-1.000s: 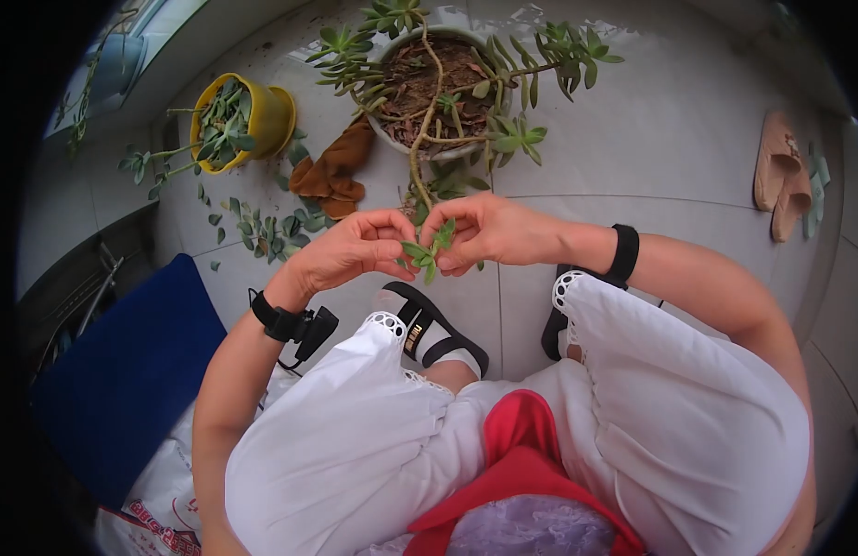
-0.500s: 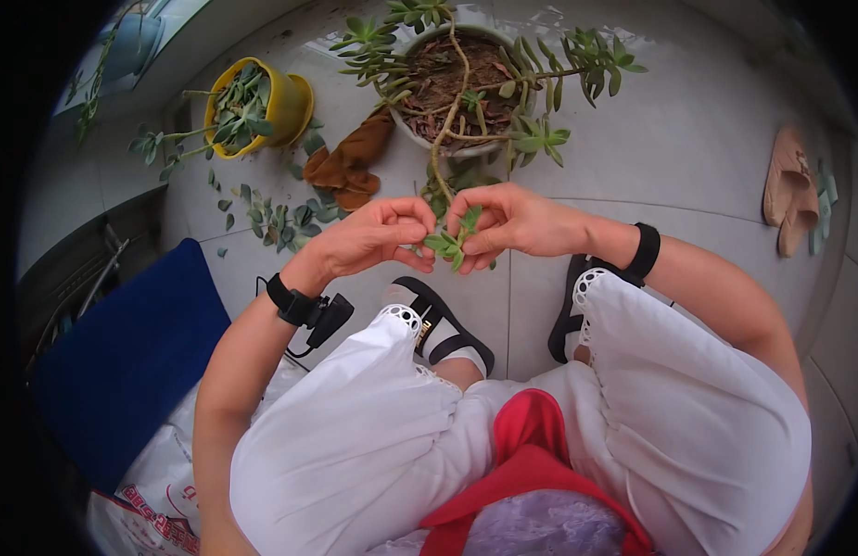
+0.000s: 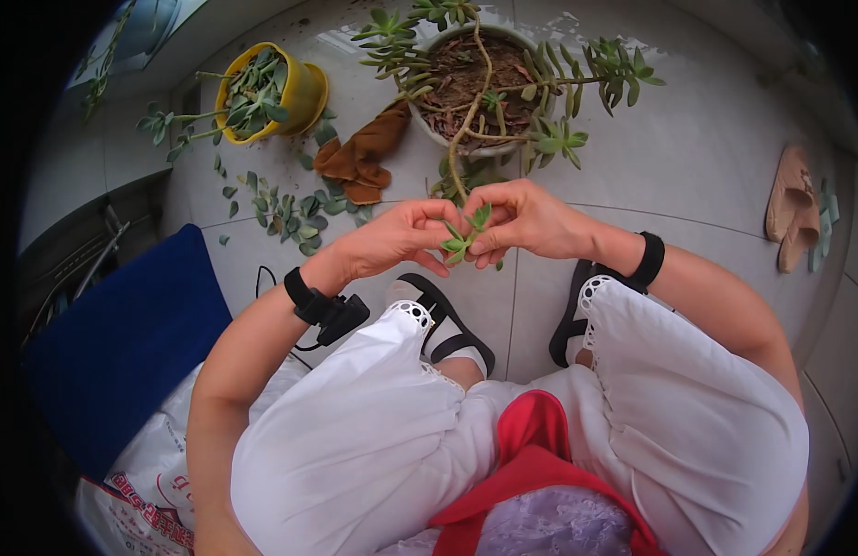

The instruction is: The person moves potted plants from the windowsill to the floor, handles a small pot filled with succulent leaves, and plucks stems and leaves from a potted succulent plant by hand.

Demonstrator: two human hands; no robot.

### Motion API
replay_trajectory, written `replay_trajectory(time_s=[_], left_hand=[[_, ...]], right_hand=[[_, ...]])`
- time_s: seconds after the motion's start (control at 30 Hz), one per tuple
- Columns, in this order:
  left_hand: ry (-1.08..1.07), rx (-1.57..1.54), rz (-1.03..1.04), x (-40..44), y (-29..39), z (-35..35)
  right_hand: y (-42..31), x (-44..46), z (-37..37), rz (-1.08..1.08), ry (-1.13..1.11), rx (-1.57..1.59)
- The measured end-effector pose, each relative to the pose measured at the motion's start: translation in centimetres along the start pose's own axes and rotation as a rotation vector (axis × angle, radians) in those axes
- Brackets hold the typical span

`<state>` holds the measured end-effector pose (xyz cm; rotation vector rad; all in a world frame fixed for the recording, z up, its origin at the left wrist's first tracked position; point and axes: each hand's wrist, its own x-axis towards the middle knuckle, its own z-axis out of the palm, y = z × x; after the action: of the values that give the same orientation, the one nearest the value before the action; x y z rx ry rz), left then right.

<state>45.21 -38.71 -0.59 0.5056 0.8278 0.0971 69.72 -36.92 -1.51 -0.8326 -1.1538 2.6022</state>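
Close together in front of my knees, both hands work on the leafy tip of a succulent stem (image 3: 458,246). My right hand (image 3: 538,222) is closed in a pinch around the stem just under its green leaves. From the other side, my left hand (image 3: 396,239) has thumb and forefinger pinched at a leaf of the same tip; the exact contact is partly hidden. Just beyond my hands, the long bare stem (image 3: 472,107) runs down from a round pale pot (image 3: 429,135) of brown soil, with leafy shoots spreading over its rim.
A yellow pot (image 3: 304,100) holding loose leaves stands at the back left. Fallen leaves (image 3: 294,218) and a brown cloth (image 3: 359,157) lie on the tiles. Left are a blue panel (image 3: 123,343) and a plastic bag (image 3: 160,473); pink slippers (image 3: 793,204) lie far right.
The view has shifted slightly, so the pots and leaves appear farther right. My left fingers have come closer to the leafy tip, while my right hand keeps its pinch on the stem.
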Motion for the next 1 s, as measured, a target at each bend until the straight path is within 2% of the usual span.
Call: replay_trajectory(time_s=[0.63,1.0], left_hand=[[0.018,0.061,-0.009,-0.03,0.19,0.12],[-0.012,-0.012,-0.021,-0.18,0.26,0.28]], right_hand=[[-0.36,-0.14,0.03,-0.007,0.014,-0.04],[0.38,0.1,-0.17,-0.032,-0.003,-0.055]])
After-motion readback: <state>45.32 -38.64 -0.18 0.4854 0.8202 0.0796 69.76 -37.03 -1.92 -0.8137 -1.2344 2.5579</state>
